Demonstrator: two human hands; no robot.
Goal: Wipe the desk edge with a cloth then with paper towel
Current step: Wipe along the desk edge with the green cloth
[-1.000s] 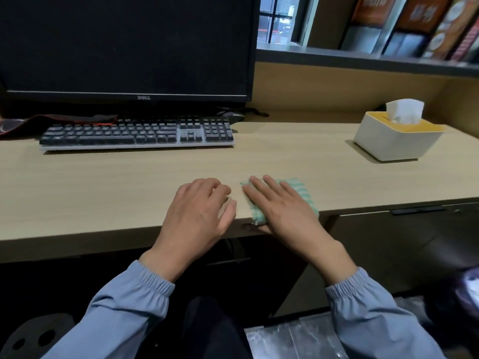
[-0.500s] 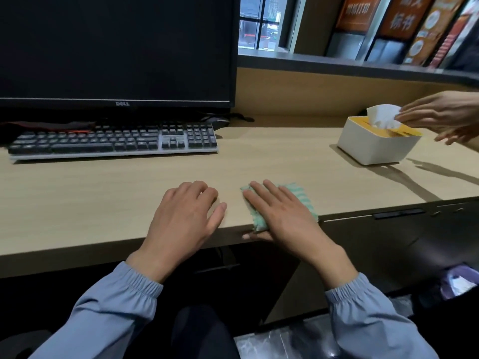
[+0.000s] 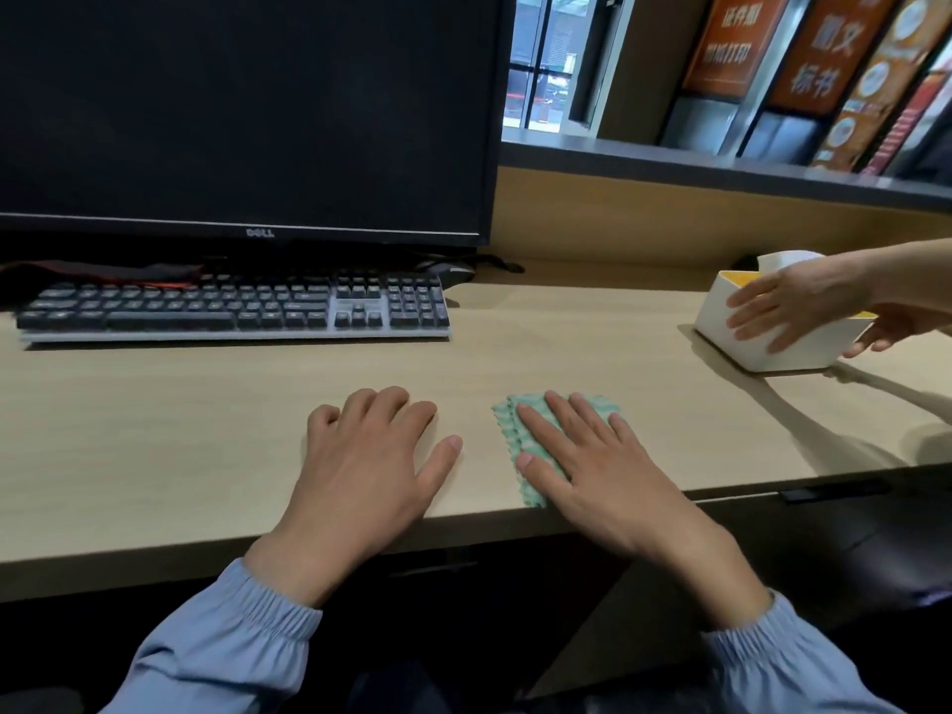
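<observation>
Cloth (image 3: 507, 435) lies flat on the surface (image 3: 154, 456) under my right hand (image 3: 592, 471), fingers straight, palm pressing. Its long axis runs away from me, and its near end reaches the edge (image 3: 474, 525). The edge runs left to right, so the wipe likely goes sideways along it, across the cloth's length. Left hand (image 3: 368, 456) rests bare just beside it, relaxed, holding nothing. The right is the working hand. Tissue box (image 3: 803, 355) sits far right, with someone else's hand (image 3: 793, 306) on it, on my right hand's side.
</observation>
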